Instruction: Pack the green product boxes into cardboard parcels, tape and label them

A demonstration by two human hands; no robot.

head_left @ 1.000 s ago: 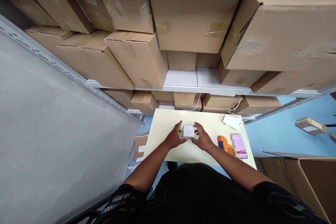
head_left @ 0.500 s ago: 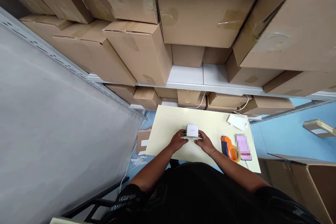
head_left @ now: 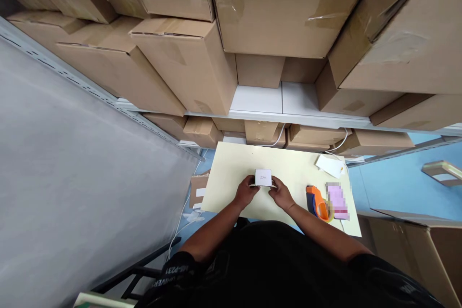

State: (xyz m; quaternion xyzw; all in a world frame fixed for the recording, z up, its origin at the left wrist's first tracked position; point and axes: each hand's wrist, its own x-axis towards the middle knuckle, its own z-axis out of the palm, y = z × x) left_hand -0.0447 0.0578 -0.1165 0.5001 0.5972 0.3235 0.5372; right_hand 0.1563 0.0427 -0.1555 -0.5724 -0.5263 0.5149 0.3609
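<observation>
A small white box sits near the middle of a pale yellow table. My left hand grips its left side and my right hand grips its right side, fingers curled round the box edges. An orange tape dispenser lies on the table to the right of my right hand.
A pink blurred item and a white card lie at the table's right end. Stacked cardboard boxes fill metal shelves behind the table. A grey wall stands at left. An open carton is at right on the blue floor.
Both hands have drawn in from spread beside the box to gripping its near corners. The camera view has tilted slightly, and the box looks tipped up a little.
</observation>
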